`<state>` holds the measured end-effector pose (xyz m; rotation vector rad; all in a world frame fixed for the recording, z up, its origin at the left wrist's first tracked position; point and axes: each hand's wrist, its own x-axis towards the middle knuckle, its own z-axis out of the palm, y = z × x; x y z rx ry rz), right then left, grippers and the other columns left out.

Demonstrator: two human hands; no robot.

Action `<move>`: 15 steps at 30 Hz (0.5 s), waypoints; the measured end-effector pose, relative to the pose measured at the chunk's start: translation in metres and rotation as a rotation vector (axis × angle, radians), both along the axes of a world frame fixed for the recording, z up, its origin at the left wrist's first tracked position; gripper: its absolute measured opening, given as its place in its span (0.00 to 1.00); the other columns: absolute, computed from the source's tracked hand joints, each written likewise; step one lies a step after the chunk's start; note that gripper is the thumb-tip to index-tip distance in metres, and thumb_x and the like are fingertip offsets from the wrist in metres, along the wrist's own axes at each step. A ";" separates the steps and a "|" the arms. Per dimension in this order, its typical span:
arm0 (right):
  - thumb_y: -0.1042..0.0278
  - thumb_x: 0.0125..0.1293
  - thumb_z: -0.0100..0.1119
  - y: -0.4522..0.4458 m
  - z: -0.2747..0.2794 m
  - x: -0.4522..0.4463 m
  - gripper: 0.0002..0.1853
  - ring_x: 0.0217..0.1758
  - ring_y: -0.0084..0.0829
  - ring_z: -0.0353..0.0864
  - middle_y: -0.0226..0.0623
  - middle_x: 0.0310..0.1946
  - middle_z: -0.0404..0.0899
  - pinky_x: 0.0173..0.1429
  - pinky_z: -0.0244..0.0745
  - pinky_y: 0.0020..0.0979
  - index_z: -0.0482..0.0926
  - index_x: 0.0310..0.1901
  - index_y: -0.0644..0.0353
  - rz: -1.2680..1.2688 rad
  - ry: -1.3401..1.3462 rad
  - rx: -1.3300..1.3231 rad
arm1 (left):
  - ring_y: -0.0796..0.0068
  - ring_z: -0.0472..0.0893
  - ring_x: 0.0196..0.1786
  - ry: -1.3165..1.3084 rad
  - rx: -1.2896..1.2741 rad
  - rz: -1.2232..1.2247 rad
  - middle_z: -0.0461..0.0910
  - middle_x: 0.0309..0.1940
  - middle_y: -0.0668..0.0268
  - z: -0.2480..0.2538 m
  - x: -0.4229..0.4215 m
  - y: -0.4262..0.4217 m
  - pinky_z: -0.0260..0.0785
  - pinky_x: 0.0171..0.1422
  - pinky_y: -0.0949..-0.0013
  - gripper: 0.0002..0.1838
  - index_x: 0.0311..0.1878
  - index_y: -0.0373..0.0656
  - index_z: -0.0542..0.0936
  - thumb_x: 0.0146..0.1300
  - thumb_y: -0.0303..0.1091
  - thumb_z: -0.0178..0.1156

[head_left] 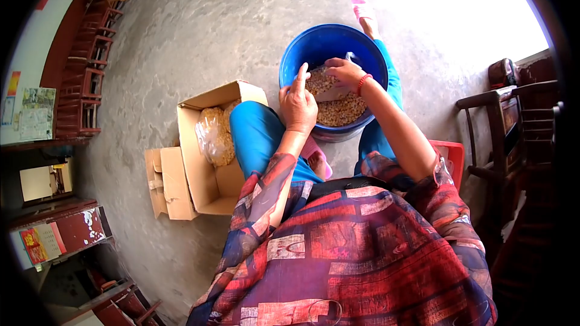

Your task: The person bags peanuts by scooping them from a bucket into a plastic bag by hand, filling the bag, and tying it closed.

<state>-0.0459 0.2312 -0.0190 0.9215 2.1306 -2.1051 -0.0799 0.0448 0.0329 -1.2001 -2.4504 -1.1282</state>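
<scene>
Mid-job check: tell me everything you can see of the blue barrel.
The blue barrel is round, open-topped and plastic-looking, standing upright on the concrete floor between the person's legs. Pale, corn-like kernels and some clear plastic show inside. The left hand is at its near-left rim, contact unclear; the right hand is over its opening.

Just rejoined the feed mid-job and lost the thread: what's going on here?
A seated person is working at a round blue plastic tub holding tan, kernel-like bits. The left hand is at its near left edge; the right hand is over the bits, near some clear plastic film, its grip unclear. To the left, an open brown cardboard box holds a clear plastic bag of yellowish pieces.
</scene>
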 end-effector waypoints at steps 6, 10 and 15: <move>0.67 0.51 0.58 0.027 -0.001 0.030 0.20 0.49 0.39 0.81 0.48 0.43 0.81 0.55 0.73 0.33 0.80 0.47 0.59 0.049 -0.110 0.486 | 0.65 0.80 0.41 0.007 0.020 0.007 0.82 0.48 0.67 -0.001 0.001 0.001 0.63 0.52 0.62 0.39 0.68 0.50 0.63 0.47 0.17 0.50; 0.66 0.52 0.58 0.019 0.023 0.035 0.16 0.47 0.39 0.82 0.47 0.40 0.82 0.51 0.75 0.36 0.82 0.43 0.58 0.117 -0.088 0.882 | 0.65 0.80 0.40 0.007 0.026 0.008 0.82 0.48 0.67 -0.001 0.001 0.001 0.63 0.52 0.63 0.39 0.68 0.50 0.63 0.47 0.17 0.50; 0.66 0.58 0.53 -0.019 0.069 0.018 0.11 0.22 0.32 0.82 0.40 0.25 0.82 0.28 0.79 0.31 0.82 0.35 0.62 0.655 -0.010 0.337 | 0.65 0.80 0.40 -0.006 0.012 0.004 0.81 0.48 0.67 -0.002 -0.001 0.000 0.63 0.52 0.64 0.39 0.67 0.50 0.64 0.47 0.17 0.50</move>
